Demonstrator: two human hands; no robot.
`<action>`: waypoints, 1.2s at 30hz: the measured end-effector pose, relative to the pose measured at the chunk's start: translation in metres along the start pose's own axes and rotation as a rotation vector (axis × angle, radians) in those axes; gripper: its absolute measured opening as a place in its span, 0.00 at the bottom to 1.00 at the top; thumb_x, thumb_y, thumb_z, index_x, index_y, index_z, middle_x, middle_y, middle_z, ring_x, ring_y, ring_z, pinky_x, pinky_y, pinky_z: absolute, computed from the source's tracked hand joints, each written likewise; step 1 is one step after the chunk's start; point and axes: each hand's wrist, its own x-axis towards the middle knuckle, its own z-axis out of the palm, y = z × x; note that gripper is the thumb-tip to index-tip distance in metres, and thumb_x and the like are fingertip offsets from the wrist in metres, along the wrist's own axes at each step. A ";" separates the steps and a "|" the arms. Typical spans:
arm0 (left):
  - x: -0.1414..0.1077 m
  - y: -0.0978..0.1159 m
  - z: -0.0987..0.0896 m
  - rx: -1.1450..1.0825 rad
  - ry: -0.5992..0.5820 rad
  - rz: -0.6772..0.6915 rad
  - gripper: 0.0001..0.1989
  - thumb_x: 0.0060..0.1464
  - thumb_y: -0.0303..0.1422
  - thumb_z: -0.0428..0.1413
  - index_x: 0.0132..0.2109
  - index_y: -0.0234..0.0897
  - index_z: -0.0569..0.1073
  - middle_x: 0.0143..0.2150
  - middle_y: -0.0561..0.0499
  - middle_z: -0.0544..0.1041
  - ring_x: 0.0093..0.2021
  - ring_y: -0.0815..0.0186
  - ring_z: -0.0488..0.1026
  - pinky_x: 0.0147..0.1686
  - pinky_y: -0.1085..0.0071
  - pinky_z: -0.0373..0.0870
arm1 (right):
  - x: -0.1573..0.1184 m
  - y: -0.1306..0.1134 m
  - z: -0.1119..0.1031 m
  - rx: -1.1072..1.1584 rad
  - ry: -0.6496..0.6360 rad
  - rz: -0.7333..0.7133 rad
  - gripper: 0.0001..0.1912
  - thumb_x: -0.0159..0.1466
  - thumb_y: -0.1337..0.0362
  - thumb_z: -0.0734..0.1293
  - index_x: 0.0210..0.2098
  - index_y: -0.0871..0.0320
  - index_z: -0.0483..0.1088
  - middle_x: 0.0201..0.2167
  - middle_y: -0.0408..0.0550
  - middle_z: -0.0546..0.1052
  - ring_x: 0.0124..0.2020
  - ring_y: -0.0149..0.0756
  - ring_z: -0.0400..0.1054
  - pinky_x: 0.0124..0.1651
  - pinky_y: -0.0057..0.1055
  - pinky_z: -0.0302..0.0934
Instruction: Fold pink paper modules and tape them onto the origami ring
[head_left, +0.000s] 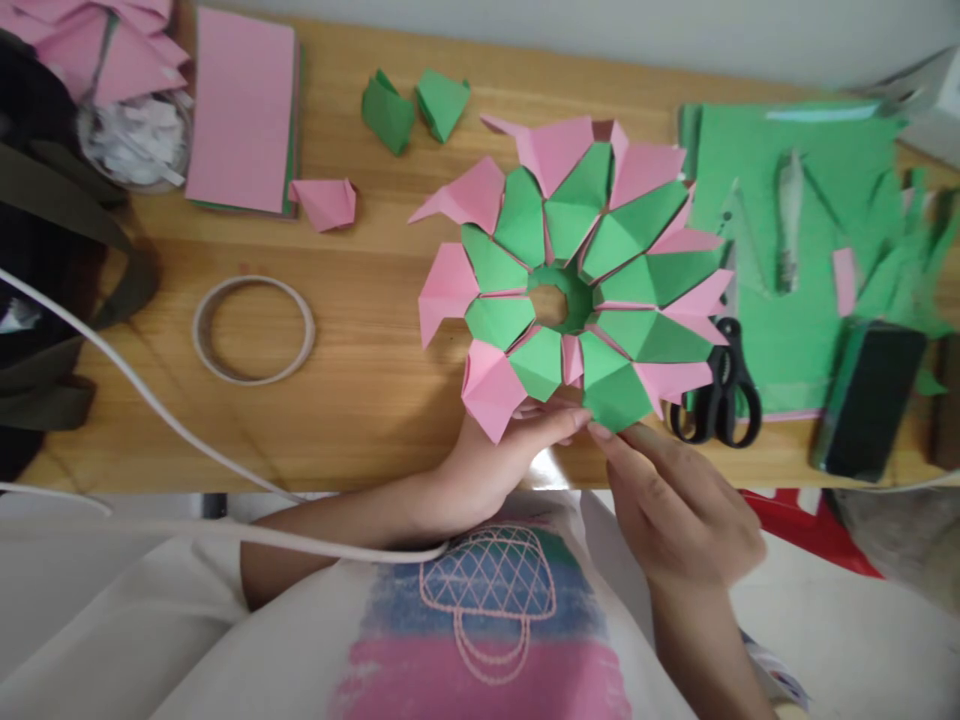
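A ring of folded green and pink paper pieces (502, 265) is held above the wooden table, its pink points facing outward round a central hole. My left hand (499, 450) grips its lower edge from below, thumb near the bottom green piece and the other fingers partly hidden under the paper. At the same green piece, my right hand (675, 490) pinches the edge between thumb and fingers, close to my left thumb tip. Two loose folded green pieces (388, 112) lie behind the ring, and a loose folded pink piece (327, 203) lies to the left.
The wooden table (375, 400) holds a tape roll (201, 335), stacked pink paper (241, 110) and a container of white scraps (135, 140). Black scissors (724, 395), green sheets (795, 350), a cutter (790, 220) and a phone (870, 400) are right. A white cable (150, 392) crosses at left.
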 end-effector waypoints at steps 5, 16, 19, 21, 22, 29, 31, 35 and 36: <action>0.000 0.004 0.002 -0.033 -0.008 0.000 0.07 0.51 0.30 0.59 0.38 0.32 0.75 0.38 0.47 0.76 0.43 0.61 0.73 0.50 0.61 0.67 | -0.003 0.005 -0.004 -0.052 0.009 -0.065 0.20 0.58 0.74 0.70 0.48 0.54 0.71 0.39 0.46 0.80 0.32 0.28 0.74 0.38 0.25 0.67; 0.000 0.004 0.001 0.033 -0.032 -0.002 0.09 0.54 0.31 0.58 0.41 0.32 0.76 0.42 0.45 0.77 0.46 0.60 0.73 0.49 0.63 0.68 | 0.005 -0.001 -0.004 -0.046 0.019 0.041 0.17 0.54 0.74 0.73 0.43 0.58 0.72 0.32 0.46 0.81 0.30 0.31 0.74 0.36 0.26 0.67; 0.000 0.005 0.001 0.058 -0.039 0.002 0.08 0.55 0.31 0.57 0.40 0.33 0.76 0.42 0.46 0.78 0.47 0.60 0.73 0.50 0.63 0.68 | 0.007 -0.002 -0.003 -0.064 0.004 0.035 0.16 0.55 0.73 0.73 0.42 0.58 0.71 0.32 0.46 0.81 0.29 0.31 0.75 0.36 0.25 0.67; -0.001 0.006 0.001 0.060 -0.043 0.005 0.08 0.55 0.31 0.56 0.41 0.33 0.76 0.43 0.46 0.78 0.47 0.60 0.73 0.51 0.61 0.68 | 0.008 -0.001 -0.002 -0.075 -0.001 0.028 0.15 0.55 0.73 0.73 0.42 0.59 0.71 0.32 0.45 0.81 0.29 0.30 0.75 0.35 0.25 0.66; -0.001 0.007 0.001 0.058 -0.044 0.004 0.08 0.55 0.31 0.56 0.41 0.33 0.76 0.43 0.46 0.78 0.47 0.59 0.73 0.51 0.61 0.68 | 0.009 -0.001 -0.002 -0.074 -0.002 0.025 0.15 0.56 0.73 0.72 0.42 0.59 0.71 0.31 0.45 0.81 0.28 0.30 0.75 0.35 0.25 0.66; 0.001 0.004 0.000 0.055 -0.008 0.007 0.08 0.53 0.31 0.58 0.40 0.32 0.75 0.39 0.45 0.77 0.45 0.58 0.74 0.51 0.58 0.68 | 0.013 -0.002 0.000 -0.063 0.020 0.015 0.08 0.60 0.73 0.69 0.39 0.59 0.70 0.25 0.43 0.80 0.22 0.28 0.72 0.31 0.24 0.64; 0.001 0.003 -0.001 0.065 0.001 0.004 0.08 0.53 0.32 0.58 0.39 0.31 0.75 0.38 0.45 0.77 0.44 0.59 0.74 0.51 0.58 0.68 | 0.013 -0.003 0.001 -0.071 0.017 0.015 0.08 0.60 0.73 0.69 0.38 0.59 0.70 0.23 0.43 0.79 0.21 0.27 0.71 0.29 0.24 0.63; -0.001 0.002 -0.002 0.079 -0.001 0.014 0.07 0.54 0.32 0.57 0.38 0.32 0.75 0.38 0.46 0.77 0.44 0.60 0.74 0.51 0.60 0.68 | 0.012 -0.003 0.004 -0.075 0.015 0.030 0.07 0.60 0.71 0.69 0.38 0.59 0.70 0.21 0.41 0.78 0.20 0.27 0.70 0.29 0.24 0.62; -0.001 0.002 -0.001 0.084 -0.005 0.020 0.07 0.55 0.32 0.57 0.38 0.32 0.75 0.37 0.46 0.77 0.44 0.60 0.74 0.50 0.61 0.68 | 0.012 -0.003 0.005 -0.074 0.012 0.041 0.06 0.60 0.71 0.69 0.37 0.59 0.70 0.21 0.40 0.78 0.20 0.27 0.70 0.28 0.24 0.62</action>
